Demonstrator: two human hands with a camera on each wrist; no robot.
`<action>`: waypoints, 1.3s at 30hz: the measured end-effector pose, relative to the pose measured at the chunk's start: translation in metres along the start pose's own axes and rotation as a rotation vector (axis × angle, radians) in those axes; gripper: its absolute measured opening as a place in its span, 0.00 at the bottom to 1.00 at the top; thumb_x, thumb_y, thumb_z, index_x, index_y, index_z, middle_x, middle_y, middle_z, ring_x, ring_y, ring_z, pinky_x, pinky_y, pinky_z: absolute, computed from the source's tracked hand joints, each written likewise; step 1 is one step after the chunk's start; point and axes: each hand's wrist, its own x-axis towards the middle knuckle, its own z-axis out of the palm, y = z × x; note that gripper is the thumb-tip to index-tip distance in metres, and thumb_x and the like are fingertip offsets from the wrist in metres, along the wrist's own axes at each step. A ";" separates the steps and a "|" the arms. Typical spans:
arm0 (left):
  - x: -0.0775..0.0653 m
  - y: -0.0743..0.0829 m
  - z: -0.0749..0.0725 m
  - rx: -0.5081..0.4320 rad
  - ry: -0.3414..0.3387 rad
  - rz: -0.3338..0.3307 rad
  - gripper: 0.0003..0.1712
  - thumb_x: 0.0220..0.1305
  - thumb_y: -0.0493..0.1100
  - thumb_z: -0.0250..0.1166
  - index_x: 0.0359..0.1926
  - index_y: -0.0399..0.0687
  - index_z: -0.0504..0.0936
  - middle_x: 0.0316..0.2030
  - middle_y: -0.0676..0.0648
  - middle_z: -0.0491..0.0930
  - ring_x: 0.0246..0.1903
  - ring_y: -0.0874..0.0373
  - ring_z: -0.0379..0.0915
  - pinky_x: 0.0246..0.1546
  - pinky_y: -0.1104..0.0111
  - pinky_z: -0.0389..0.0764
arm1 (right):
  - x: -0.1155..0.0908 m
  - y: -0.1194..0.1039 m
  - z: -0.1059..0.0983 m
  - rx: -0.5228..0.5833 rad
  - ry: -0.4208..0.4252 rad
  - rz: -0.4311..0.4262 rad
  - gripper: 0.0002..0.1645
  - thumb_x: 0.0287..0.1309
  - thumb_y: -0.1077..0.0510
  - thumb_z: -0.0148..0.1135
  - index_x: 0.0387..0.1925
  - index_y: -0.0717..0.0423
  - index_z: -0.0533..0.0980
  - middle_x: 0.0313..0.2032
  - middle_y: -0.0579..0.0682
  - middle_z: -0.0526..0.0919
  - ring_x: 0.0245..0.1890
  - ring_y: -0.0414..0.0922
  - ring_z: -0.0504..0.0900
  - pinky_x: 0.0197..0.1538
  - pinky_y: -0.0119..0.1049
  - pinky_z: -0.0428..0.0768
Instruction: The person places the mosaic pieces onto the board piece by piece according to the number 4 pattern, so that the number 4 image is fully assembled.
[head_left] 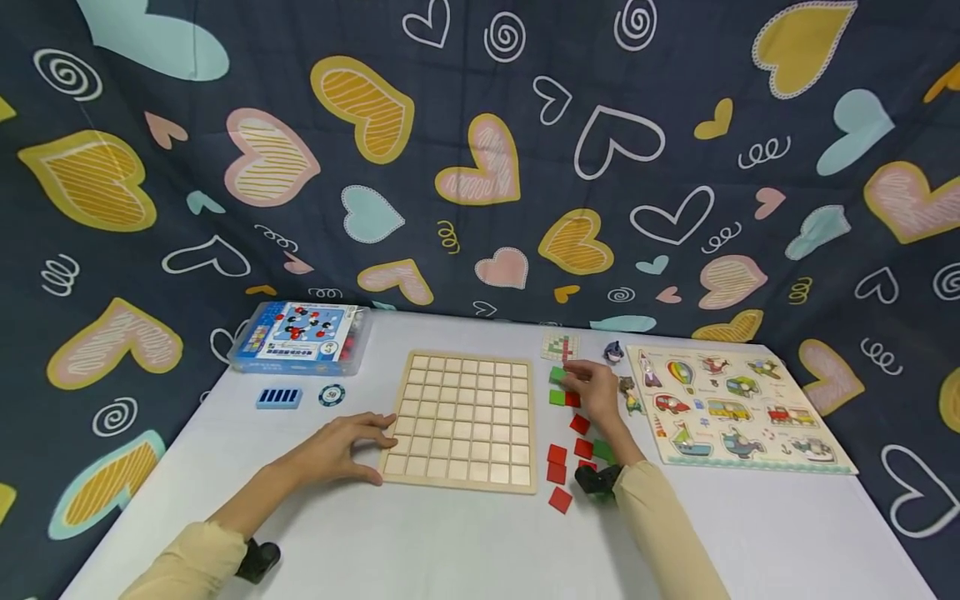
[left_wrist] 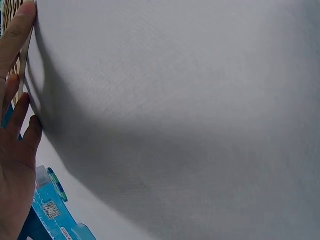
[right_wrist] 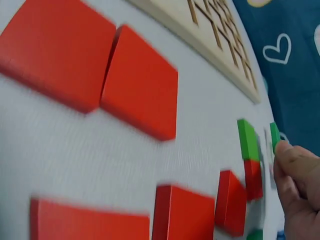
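A wooden grid board (head_left: 472, 483) lies flat in the middle of the table. My left hand (head_left: 347, 450) rests at its left side, thumb and fingers spread along the frame, fingertips on the edge. To the right of the board, my right hand (head_left: 597, 392) pinches a green square tile (right_wrist: 274, 136) between thumb and fingers, above the table. Below that hand, another green tile (head_left: 557, 398) sits beside a red tile (head_left: 572, 399). Several red tiles (head_left: 557, 473) lie scattered nearer me, with some green (head_left: 603, 451) partly hidden by my right forearm.
A small pattern card (head_left: 560, 347) lies behind the tiles, near a little dark figurine (head_left: 612, 352). At right is a wooden picture puzzle (head_left: 750, 410). A clear plastic case (head_left: 300, 337), a blue slotted block (head_left: 279, 398) and a round chip (head_left: 332, 395) sit at left.
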 end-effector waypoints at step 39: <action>-0.003 0.001 0.003 -0.015 0.004 -0.004 0.31 0.44 0.60 0.73 0.48 0.50 0.84 0.62 0.40 0.71 0.61 0.37 0.66 0.59 0.44 0.66 | 0.013 -0.046 0.083 0.104 -0.170 -0.236 0.16 0.50 0.72 0.67 0.44 0.72 0.80 0.37 0.63 0.85 0.36 0.54 0.84 0.40 0.42 0.84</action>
